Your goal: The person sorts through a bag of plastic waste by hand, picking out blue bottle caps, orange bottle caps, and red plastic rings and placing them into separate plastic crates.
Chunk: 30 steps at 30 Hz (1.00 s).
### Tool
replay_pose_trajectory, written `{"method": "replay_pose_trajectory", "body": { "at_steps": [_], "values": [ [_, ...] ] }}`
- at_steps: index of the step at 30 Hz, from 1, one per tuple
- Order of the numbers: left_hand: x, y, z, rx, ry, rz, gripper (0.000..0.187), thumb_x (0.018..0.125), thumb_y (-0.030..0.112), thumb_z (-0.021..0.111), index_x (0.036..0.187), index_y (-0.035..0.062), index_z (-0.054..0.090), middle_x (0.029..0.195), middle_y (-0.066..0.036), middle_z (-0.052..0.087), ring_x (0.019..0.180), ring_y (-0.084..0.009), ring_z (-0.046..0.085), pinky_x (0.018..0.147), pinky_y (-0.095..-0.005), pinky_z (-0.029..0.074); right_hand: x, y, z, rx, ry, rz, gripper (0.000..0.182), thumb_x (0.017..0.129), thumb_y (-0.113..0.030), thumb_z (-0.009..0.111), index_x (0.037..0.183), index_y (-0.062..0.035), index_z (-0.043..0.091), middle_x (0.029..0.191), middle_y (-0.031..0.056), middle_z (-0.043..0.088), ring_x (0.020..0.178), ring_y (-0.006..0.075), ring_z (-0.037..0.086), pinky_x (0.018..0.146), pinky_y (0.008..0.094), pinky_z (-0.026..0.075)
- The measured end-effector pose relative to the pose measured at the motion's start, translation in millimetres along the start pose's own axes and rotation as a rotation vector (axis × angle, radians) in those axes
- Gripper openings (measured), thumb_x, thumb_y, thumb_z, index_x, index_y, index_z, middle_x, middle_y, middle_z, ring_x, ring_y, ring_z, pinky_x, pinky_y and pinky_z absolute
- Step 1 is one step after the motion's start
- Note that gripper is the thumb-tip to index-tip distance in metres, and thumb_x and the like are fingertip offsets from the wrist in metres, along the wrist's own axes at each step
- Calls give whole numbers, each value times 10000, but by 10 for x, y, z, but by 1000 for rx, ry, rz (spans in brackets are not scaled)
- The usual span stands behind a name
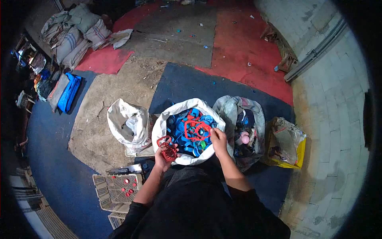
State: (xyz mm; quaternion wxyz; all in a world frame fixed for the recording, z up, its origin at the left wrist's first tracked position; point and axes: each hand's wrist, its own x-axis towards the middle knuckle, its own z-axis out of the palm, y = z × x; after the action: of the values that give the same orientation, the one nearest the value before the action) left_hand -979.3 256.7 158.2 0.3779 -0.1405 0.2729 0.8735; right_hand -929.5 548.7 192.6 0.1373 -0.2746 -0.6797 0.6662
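My left hand (162,158) is closed around several red plastic rings (170,153) at the left rim of a white sack. In my right hand (219,140), pinched by its edge, is a flat red plastic frame (191,137) with a ring shape inside it. The frame hangs over the sack's contents. Mostly blue plastic caps (181,127), with some red and green pieces among them, fill the open white sack (161,119) in front of me.
Left of it stands another white sack (115,123); to the right are a sack with dark items and a pink ball (245,139), and a yellow bag (301,153). A beige crate (104,199) holds red caps. Stuffed sacks (71,44) lie far left; a block wall (330,103) bounds the right.
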Motion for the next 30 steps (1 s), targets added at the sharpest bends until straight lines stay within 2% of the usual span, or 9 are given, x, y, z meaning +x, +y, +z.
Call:
{"method": "replay_pose_trajectory", "body": {
  "at_steps": [1, 4, 5, 13, 16, 20, 25, 28, 30],
  "values": [
    [-20, 11, 40, -5, 10, -11, 630, 912, 389, 559, 1485, 145, 462, 1302, -181, 623, 1116, -344, 636, 909, -510, 542, -19, 44, 10, 126, -49, 67, 237, 1063, -199, 584, 866, -69, 604, 660, -66, 435, 570, 53, 400, 525, 276, 340],
    [-52, 59, 236, -75, -59, -32, 675, 912, 417, 551, 1526, 160, 439, 1339, -185, 613, 1152, -352, 631, 925, -520, 538, -110, 41, 28, 437, -102, 196, 218, 1074, -223, 578, 949, -52, 626, 679, -31, 457, 597, 84, 442, 553, 268, 358],
    [-31, 82, 279, -31, -139, -40, 727, 926, 472, 527, 1578, 181, 386, 1378, -192, 600, 1188, -361, 624, 954, -538, 525, -130, -10, 18, 525, -206, 190, 208, 1092, -230, 537, 1002, -60, 619, 723, 2, 519, 640, 126, 513, 617, 295, 426],
    [66, 65, 631, -42, -287, -16, 804, 937, 570, 556, 1613, 196, 332, 1498, -151, 537, 1351, -369, 541, 1141, -565, 405, -485, -338, 231, 849, -447, 404, 167, 1068, -212, 544, 1086, -77, 640, 826, 77, 651, 817, 247, 671, 787, 385, 545],
    [99, 20, 712, -24, -232, 46, 779, 961, 572, 537, 1610, 192, 335, 1541, -146, 498, 1395, -343, 502, 1181, -535, 372, -528, -262, 277, 730, -525, 544, 185, 1069, -225, 520, 1053, -79, 632, 824, 95, 668, 793, 260, 677, 748, 408, 543],
    [223, -130, 551, -126, -229, 33, 780, 984, 617, 509, 1605, 179, 333, 1559, -148, 478, 1415, -325, 481, 1190, -524, 359, -684, -258, 462, 472, -449, 587, 187, 1058, -249, 537, 1001, -100, 635, 852, 95, 702, 761, 223, 684, 666, 348, 519],
    [182, -118, 715, 70, -260, 60, 844, 910, 397, 645, 1627, 198, 247, 1439, -185, 567, 1270, -354, 601, 1085, -503, 482, -761, -92, 606, 299, -474, 548, 166, 1029, -212, 551, 934, -89, 613, 746, 40, 634, 688, 135, 638, 551, 292, 455],
    [224, -166, 632, 70, -220, 127, 835, 898, 348, 658, 1616, 200, 261, 1385, -178, 593, 1215, -357, 633, 1054, -509, 505, -645, -27, 541, 34, -555, 341, 204, 1012, -249, 602, 917, -68, 594, 688, 34, 604, 645, 148, 621, 549, 314, 460],
    [203, -126, 546, 56, -187, 110, 828, 889, 296, 671, 1606, 204, 268, 1373, -179, 599, 1203, -354, 640, 1042, -510, 516, -661, -161, 522, -335, -410, 14, 206, 1002, -248, 624, 999, -42, 625, 832, 103, 659, 717, 224, 664, 626, 371, 515]
  ]
}}
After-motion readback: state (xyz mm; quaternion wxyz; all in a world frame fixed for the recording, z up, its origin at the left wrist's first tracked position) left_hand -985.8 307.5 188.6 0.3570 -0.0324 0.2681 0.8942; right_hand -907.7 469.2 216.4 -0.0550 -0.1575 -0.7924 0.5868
